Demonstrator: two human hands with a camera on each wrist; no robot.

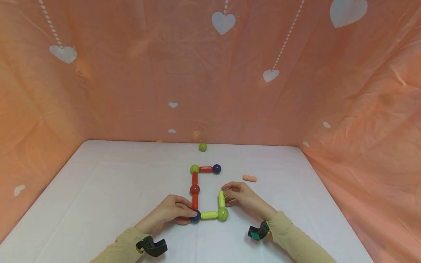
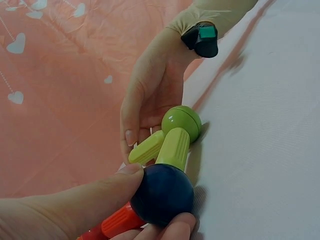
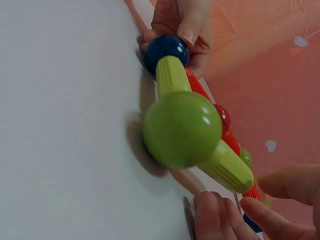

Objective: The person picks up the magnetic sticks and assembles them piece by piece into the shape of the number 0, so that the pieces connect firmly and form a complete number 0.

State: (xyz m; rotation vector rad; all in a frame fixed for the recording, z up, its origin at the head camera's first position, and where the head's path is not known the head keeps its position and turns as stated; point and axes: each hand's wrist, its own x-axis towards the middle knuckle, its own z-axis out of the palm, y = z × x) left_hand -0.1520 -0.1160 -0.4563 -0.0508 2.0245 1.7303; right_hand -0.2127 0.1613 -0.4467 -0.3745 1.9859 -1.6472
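Observation:
A chain of magnetic sticks and balls lies on the table. My left hand point(image 1: 170, 210) pinches the dark blue ball point(image 2: 162, 195) at its near-left corner, thumb on one side and fingertips on the other. A yellow-green stick point(image 1: 209, 215) runs from that ball to a green ball point(image 3: 182, 129). From the green ball a second yellow-green stick point(image 3: 229, 167) extends away from me. My right hand point(image 1: 241, 197) is beside this stick's free end, fingers spread around the tip; a small gap shows in the right wrist view. Red sticks point(image 1: 195, 201) and a red ball point(image 1: 194, 189) form the left side.
Beyond, a green ball point(image 1: 194, 168), a red stick point(image 1: 206, 169) and another blue ball point(image 1: 216, 168) make the far side. A loose orange stick point(image 1: 249, 178) lies right; a lone green ball point(image 1: 203, 147) sits near the back edge. Orange cloth point(image 1: 131, 91) surrounds the white table point(image 1: 115, 182).

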